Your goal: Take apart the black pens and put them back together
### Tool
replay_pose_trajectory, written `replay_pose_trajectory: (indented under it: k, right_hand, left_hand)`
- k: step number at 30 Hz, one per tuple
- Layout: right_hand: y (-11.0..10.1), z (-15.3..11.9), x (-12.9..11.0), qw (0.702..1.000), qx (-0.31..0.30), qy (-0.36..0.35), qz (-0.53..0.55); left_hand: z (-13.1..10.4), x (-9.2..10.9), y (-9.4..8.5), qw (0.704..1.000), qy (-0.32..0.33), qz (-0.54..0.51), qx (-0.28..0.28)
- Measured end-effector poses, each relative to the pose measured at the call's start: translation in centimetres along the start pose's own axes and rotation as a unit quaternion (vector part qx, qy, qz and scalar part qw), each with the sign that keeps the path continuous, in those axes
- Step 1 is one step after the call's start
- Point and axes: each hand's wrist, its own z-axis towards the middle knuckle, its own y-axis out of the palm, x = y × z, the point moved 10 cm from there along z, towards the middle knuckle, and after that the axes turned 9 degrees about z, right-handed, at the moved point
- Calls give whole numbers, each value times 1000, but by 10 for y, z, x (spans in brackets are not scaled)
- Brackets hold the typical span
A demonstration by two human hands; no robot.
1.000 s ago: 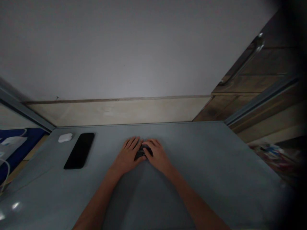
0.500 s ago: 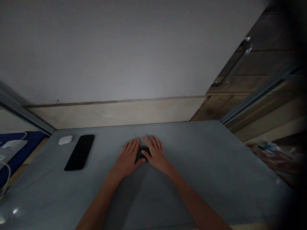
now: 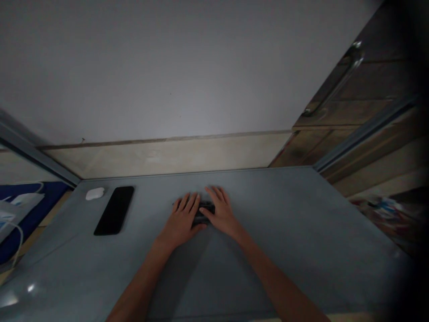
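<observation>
A small dark object (image 3: 203,213) lies on the grey table (image 3: 288,232), mostly covered by my two hands, so its full shape is hidden. My left hand (image 3: 182,220) rests over its left part with the fingers spread and the thumb along its near edge. Over the right end lies my right hand (image 3: 221,213), its fingers stretched forward and its thumb on top of the object. Both palms face down.
A black phone (image 3: 114,211) and a white earbud case (image 3: 94,193) lie at the table's left. Metal posts rise at both back corners. A pale wall stands behind, and clutter (image 3: 390,212) is beyond the right edge.
My right hand has shifted slightly right and away from my left hand, and more of the dark object shows between them. The whole view has moved a little.
</observation>
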Motion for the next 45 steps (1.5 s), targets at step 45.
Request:
replay_pose_trajectory:
  k: [45]
  right_hand:
    - [17, 3, -13, 793, -8, 65, 605]
  left_hand:
    - [4, 15, 2, 992, -57, 109, 33]
